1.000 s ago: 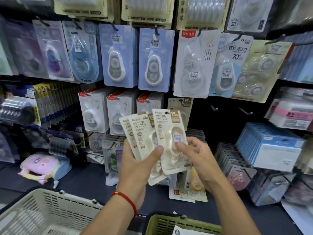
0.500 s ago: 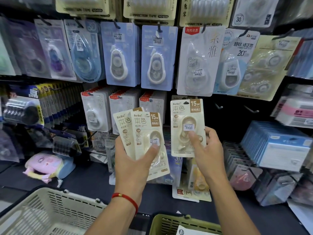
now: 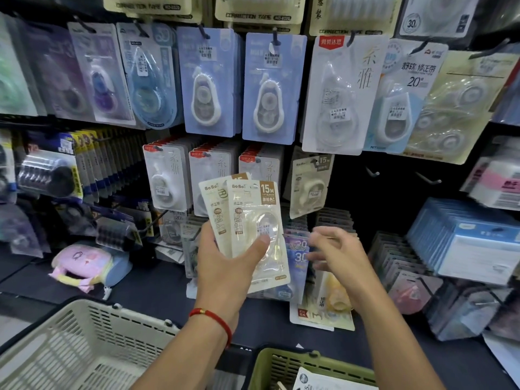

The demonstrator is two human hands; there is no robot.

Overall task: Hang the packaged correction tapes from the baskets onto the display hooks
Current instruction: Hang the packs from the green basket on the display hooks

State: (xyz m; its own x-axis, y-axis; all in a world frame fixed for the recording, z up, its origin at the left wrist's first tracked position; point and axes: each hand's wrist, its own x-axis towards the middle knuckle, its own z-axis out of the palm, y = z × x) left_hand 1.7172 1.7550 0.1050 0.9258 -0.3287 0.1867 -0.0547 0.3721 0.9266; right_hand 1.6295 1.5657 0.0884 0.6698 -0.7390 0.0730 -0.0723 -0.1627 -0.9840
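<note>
My left hand (image 3: 225,266) is raised in front of the display wall (image 3: 349,192), palm toward me, gripping a fanned pair of cream correction tape packs (image 3: 253,220); my thumb lies across the clear blister of the front pack and my fingers are behind. A red cord bracelet (image 3: 213,319) circles that wrist. My right hand (image 3: 337,254) hovers at three o'clock from the packs, apart from them, fingers loosely spread and blurred, holding nothing.

At one o'clock from the held packs, one matching cream pack (image 3: 309,184) hangs on a hook, tilted. Two bare hooks (image 3: 372,172) stick out of the dark panel further toward three o'clock. Rows of blue, white and purple tape packs fill the wall at twelve o'clock.

Below is a dark shelf (image 3: 146,288). A white basket (image 3: 84,342) sits at seven o'clock and a green basket (image 3: 281,364) at six o'clock, with a pack showing inside the green one. A pink pouch (image 3: 84,263) lies on the shelf at nine o'clock.
</note>
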